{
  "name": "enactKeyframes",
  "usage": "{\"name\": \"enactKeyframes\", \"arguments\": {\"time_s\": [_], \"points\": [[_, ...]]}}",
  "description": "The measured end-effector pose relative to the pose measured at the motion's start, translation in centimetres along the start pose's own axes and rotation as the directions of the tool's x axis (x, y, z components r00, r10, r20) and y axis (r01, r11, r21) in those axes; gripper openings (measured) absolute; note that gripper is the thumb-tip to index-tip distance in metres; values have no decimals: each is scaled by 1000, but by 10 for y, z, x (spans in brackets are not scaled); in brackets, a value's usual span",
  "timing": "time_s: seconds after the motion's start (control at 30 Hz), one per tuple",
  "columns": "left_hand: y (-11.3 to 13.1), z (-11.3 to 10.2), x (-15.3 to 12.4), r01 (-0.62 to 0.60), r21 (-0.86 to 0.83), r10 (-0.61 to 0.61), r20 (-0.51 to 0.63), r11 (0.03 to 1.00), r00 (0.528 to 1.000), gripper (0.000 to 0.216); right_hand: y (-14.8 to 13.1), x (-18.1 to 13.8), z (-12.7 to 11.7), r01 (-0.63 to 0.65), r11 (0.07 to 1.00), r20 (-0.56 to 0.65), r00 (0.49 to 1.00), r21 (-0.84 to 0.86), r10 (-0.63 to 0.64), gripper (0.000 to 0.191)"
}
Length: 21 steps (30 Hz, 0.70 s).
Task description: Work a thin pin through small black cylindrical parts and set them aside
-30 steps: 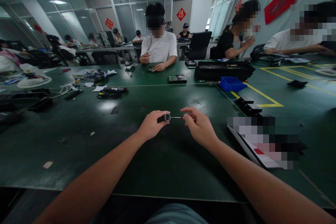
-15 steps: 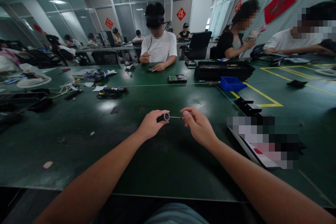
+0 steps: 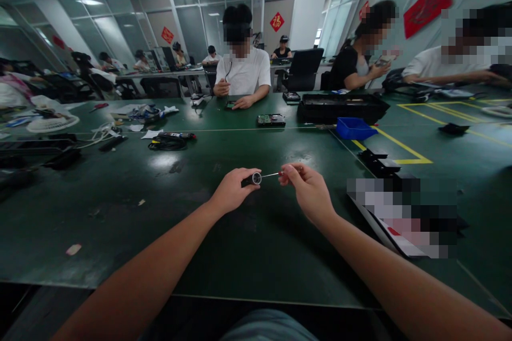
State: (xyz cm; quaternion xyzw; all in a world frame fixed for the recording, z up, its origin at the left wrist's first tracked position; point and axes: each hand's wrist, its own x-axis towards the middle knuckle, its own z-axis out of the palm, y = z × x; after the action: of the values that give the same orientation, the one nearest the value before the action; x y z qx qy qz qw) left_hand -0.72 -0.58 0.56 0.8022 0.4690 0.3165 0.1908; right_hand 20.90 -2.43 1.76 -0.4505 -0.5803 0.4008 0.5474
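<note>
Between the thumb and fingers of my left hand is a short black cylinder, its round silver-rimmed end turned towards the right. My right hand is closed on a screwdriver with a thin metal shaft and a red part at the fingers; most of its handle is hidden in the hand. The shaft points left, and its tip is at the rim of the cylinder. Whether the tip touches or enters it is too small to tell. Both hands are above the green table.
A coiled black cable lies to the left. Ahead are a circuit board unit, a long black housing and a blue bin. Black parts and a partly blurred white item lie right. Across the table sits a co-worker.
My right hand has shifted slightly right and turned, tilting the screwdriver so its handle end is higher. The cylinder in my left hand has moved slightly right.
</note>
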Motion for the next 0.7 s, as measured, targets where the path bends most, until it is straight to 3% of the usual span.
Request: {"name": "enactKeyframes", "arguments": {"time_s": [0.17,0.27,0.33,0.5,0.7], "points": [[1,-3,2,-97,2,97,-75,995,992,36,5,3,4,-52,974,-46,997,223,64,33],[1,-6,5,-191,80,193,-23,978,981,35,2,6,1,-153,926,-38,984,345,176,31],[1,-7,6,-195,147,194,22,970,981,36,2,9,-2,-223,908,-32,968,356,250,30],[-5,-5,7,-125,178,113,78,976,990,39,7,11,-5,-162,968,-117,976,193,186,31],[-3,-4,6,-113,148,102,83,982,991,38,7,6,-6,-10,998,-95,995,-68,3,33]]}}
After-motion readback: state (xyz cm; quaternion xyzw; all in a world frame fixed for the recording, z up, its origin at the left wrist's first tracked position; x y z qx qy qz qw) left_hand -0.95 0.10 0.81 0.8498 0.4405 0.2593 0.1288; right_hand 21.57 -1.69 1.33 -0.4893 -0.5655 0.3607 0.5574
